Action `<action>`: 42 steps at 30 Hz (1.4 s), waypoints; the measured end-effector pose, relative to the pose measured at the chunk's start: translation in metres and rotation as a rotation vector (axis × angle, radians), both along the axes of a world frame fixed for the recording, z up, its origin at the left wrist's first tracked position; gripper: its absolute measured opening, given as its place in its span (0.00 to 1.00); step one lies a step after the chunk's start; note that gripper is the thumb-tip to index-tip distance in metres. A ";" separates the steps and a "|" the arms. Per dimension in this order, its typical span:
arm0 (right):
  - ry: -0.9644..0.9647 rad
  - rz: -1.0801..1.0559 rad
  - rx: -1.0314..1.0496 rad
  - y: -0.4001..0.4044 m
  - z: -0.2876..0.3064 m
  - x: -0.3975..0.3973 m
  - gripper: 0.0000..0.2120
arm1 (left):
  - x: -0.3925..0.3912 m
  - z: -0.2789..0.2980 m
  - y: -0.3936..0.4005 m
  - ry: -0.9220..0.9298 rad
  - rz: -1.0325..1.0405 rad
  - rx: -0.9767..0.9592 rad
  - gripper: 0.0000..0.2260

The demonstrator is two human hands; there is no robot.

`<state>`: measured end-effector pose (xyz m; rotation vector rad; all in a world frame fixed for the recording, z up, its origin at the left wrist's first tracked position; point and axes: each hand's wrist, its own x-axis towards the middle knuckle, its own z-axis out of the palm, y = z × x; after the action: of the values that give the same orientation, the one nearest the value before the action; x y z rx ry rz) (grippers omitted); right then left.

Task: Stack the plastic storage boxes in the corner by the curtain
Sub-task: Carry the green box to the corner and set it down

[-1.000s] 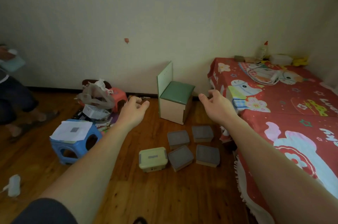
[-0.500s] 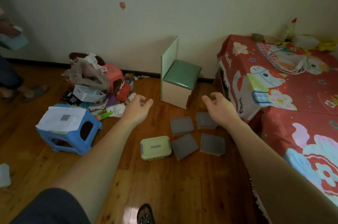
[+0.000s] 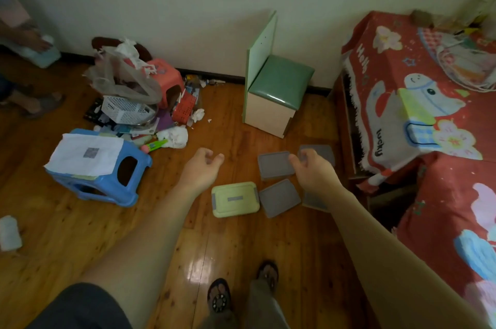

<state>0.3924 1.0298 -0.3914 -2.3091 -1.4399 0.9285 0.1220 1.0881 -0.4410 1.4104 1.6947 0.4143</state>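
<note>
Several plastic storage boxes lie on the wooden floor ahead of me. A pale green box (image 3: 235, 199) with grey clips is nearest. Right of it sit grey-lidded boxes: one at the back left (image 3: 275, 165), one in front (image 3: 279, 197), one at the back right (image 3: 322, 152) and one partly hidden under my right forearm (image 3: 312, 201). My left hand (image 3: 201, 169) hovers left of the boxes, fingers loosely curled, empty. My right hand (image 3: 312, 170) hovers over the grey boxes, fingers apart, holding nothing.
A small green-seated chair (image 3: 273, 89) stands by the wall. A blue stool (image 3: 99, 167) with paper on it and a heap of clutter (image 3: 139, 103) lie left. A bed with a red cartoon cover (image 3: 429, 103) fills the right. Another person (image 3: 18, 41) is at far left. My sandalled feet (image 3: 220, 299) show below.
My view has tilted down and come closer to the boxes. Both hands have lowered toward them, the right one now over the grey boxes. My feet have come into view.
</note>
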 end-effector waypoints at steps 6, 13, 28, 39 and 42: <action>-0.013 0.046 -0.078 0.039 -0.037 0.012 0.28 | 0.015 -0.024 0.027 0.019 0.039 -0.056 0.22; 0.100 0.097 -0.182 0.089 -0.094 0.048 0.29 | 0.046 -0.077 0.055 0.032 0.142 -0.166 0.22; 0.124 0.157 -0.399 0.153 -0.281 0.073 0.27 | 0.076 -0.252 0.103 0.135 0.271 -0.277 0.22; 0.128 0.079 -0.500 0.158 -0.469 0.043 0.32 | 0.050 -0.430 0.110 0.190 0.337 -0.357 0.23; 0.116 0.098 -0.498 0.154 -0.516 0.035 0.31 | 0.044 -0.476 0.102 0.172 0.333 -0.397 0.26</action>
<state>0.4278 1.1837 -0.9074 -2.4728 -1.4056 1.5738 0.1661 1.1899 -0.9174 0.8985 2.0276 0.1246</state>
